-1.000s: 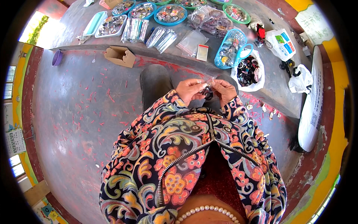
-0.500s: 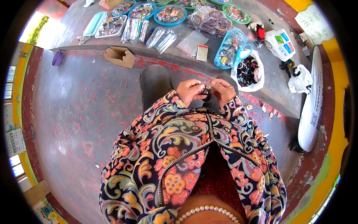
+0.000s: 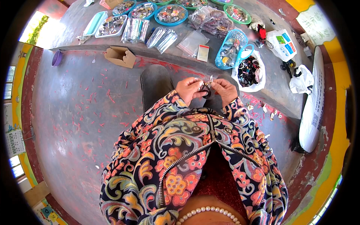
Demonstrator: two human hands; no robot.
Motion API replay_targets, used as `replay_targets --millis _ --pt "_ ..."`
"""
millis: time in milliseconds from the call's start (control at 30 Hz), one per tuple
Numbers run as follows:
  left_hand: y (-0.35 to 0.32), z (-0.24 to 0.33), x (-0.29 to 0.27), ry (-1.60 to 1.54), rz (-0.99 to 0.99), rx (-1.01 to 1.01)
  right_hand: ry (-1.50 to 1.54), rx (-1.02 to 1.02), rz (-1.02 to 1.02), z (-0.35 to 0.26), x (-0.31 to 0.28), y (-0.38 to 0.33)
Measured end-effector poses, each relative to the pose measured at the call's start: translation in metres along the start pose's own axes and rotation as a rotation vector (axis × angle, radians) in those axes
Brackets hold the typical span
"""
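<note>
"How far along?"
"The dark loop (image 3: 208, 93) is already in hand, just toward two o'clock of centre; what's left doesn't show"
"And the grip?"
"Left hand (image 3: 188, 90) pinched tight on it, right hand (image 3: 225, 91) on a pale sliver (image 3: 211, 78)"
"Pointing?"
"Long axis roughly twelve to six, hanging toward six"

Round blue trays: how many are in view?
3, side by side near the top edge: the left tray, the middle tray and the right tray. More may lie outside the picture.
</note>
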State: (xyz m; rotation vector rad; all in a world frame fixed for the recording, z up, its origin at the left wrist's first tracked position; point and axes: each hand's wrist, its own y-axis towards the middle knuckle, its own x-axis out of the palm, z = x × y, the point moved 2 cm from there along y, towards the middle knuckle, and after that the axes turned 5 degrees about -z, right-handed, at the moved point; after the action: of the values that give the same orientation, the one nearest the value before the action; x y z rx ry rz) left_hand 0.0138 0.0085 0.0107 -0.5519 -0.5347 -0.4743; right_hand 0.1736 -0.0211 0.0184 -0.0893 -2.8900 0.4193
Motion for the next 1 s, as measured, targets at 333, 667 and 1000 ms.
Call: replay_targets --millis 333,667,1000 --pt "0.001 0.0 0.005 -0.111 0.032 -0.002 -0.038 -0.15 0.041 0.015 -0.005 0.003" --pt "-0.003 -0.001 0.005 0.082 -0.025 -0.053 0.215 0.135 0.01 0.008 0.001 0.001" --pt "0.002 -0.012 -0.005 0.365 -0.061 -0.224 0.468 0.161 0.128 0.012 -0.008 0.003"
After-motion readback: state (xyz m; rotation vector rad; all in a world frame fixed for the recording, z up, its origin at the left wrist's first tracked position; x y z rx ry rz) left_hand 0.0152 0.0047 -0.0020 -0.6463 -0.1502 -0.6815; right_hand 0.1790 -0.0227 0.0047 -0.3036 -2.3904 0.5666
